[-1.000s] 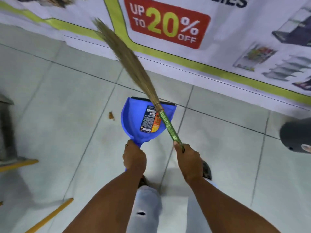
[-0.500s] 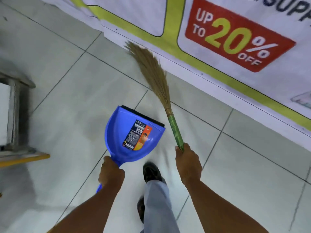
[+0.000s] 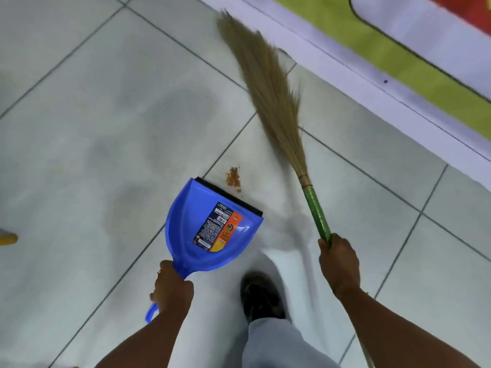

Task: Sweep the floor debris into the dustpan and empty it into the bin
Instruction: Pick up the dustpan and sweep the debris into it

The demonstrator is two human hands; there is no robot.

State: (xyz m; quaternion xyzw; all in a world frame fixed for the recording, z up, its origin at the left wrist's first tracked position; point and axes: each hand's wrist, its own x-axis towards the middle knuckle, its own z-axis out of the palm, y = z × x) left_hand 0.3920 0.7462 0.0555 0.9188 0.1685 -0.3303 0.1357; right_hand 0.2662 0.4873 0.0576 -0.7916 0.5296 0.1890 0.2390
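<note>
My left hand (image 3: pixel 172 286) is curled tight around the handle of the blue dustpan (image 3: pixel 212 229). My fingers (image 3: pixel 186 284) wrap all the way round it, so there is no gap. From those fingers the pan runs up and a bit to the right, and its black lip (image 3: pixel 229 196) is the far end, away from me. I think the lip is low, near the floor (image 3: pixel 93 115), but I cannot tell if it touches.

My right hand (image 3: pixel 338 261) is shut around the green handle of the broom (image 3: pixel 268 94). From that hand the broom goes up and to the left. Its long straw end fans out far from my fingers, near the white strip (image 3: pixel 372 75) at the bottom of the wall.

The debris (image 3: pixel 233 177) is a small orange-brown heap. It sits just past the dustpan lip, close but not inside. It lies between the lip and the broom straws, and it is nearer to my left hand's pan than to the straw tip.

So the next move, I think, is for the broom. The straws are past the heap, on its far side. I would pull them back toward my left hand, along the pan's long line, so the crumbs slide over the lip. If I pull sideways they may scatter past the pan's corner.

My shoe (image 3: pixel 260 296) is between my two hands, well back from the heap.
</note>
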